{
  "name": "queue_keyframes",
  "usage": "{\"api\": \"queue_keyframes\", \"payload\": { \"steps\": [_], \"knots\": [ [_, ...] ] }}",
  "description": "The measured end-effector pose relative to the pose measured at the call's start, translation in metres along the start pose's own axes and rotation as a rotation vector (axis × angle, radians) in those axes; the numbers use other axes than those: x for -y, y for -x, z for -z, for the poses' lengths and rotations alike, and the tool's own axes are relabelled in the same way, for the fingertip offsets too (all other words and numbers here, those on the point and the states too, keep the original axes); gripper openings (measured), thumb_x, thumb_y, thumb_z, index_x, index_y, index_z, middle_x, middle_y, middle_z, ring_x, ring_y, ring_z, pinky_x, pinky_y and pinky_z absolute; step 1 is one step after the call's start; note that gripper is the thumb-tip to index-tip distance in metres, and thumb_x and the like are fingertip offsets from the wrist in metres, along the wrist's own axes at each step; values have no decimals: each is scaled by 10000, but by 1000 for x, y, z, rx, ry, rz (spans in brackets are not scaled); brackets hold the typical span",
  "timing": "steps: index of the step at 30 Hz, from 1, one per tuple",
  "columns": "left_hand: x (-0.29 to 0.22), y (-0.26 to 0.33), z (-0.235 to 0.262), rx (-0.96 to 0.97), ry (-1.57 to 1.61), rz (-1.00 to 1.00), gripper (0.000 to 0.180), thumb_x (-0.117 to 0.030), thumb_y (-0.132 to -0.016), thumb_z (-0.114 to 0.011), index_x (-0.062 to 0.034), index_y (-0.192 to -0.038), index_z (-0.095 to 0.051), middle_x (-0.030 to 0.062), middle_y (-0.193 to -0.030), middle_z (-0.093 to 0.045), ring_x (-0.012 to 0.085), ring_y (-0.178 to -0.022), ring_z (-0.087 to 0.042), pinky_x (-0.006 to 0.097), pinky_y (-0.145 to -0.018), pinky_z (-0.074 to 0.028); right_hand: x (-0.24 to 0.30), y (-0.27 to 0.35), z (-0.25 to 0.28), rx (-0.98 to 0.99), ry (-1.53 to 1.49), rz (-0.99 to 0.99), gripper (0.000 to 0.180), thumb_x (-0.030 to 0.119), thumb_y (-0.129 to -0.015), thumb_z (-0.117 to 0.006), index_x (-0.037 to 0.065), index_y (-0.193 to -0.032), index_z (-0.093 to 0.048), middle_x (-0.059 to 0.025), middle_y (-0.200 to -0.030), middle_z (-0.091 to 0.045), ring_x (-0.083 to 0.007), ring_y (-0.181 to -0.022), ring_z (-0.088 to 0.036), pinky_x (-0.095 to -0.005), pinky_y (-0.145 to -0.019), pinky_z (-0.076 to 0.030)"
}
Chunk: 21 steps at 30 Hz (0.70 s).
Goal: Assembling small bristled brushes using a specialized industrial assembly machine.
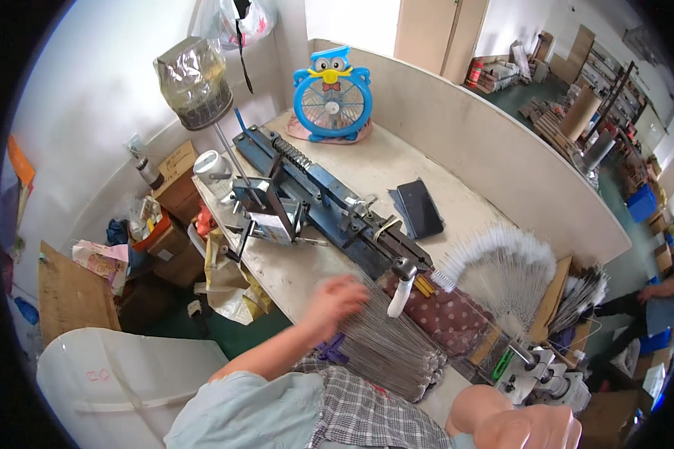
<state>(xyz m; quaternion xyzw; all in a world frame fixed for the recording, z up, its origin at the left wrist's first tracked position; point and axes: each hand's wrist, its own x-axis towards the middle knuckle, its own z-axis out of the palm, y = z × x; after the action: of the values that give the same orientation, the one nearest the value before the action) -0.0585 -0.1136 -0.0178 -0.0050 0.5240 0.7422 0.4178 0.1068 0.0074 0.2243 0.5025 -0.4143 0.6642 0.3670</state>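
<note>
My left hand [338, 301] is over the near edge of the table, beside a thick bundle of thin grey wires [389, 344]. It is slightly blurred, its fingers stretched out, with nothing visible in them. A purple tie [332, 349] lies at the bundle's near side. At the lower right my right hand [528, 428] is closed, its back showing; whatever it grips is hidden. Just beyond it sits a silver metal clamp-like device [543, 378] with a green part [503, 364]. A long blue bench machine [326, 202] runs across the table, with a white-wrapped handle [401, 295] near my left hand.
Wire-stemmed brushes with white bristles [502, 254] fan out at right, by a dotted brown cloth [442, 318]. A dark phone [419, 209] and a blue fan [332, 101] stand farther back. A bag-covered lamp [195, 82] rises at left. Cardboard boxes [176, 251] sit left of the table.
</note>
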Motion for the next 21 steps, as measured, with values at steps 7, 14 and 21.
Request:
{"api": "queue_keyframes", "payload": {
  "steps": [7,14,21],
  "knots": [
    [-68,-37,179,-685,168,-499,235,-320,-832,-688,-131,-895,-564,-31,-724,-579,81,-653,-581,222,-510,-409,-36,-11,-31,47,-290,-106,451,233,-896,-543,57,-482,-508,-52,-476,-462,-152,-404,-437,-429,-738,-562],
    [-101,-54,227,-794,77,-510,285,-347,-845,-657,-65,-865,-616,27,-720,-645,96,-626,-594,235,-557,-417,-78,-12,-56,41,-303,-157,451,226,-896,-541,42,-485,-515,-83,-486,-478,-177,-415,-438,-429,-739,-564],
    [-31,-44,185,-720,-453,-604,293,-222,-838,-630,35,-980,-616,145,-814,-652,184,-766,-623,328,-686,-462,-139,-12,-60,88,-413,-222,453,253,-901,-540,33,-506,-532,-94,-505,-499,-184,-445,-474,-392,-707,-564]
  ]
}}
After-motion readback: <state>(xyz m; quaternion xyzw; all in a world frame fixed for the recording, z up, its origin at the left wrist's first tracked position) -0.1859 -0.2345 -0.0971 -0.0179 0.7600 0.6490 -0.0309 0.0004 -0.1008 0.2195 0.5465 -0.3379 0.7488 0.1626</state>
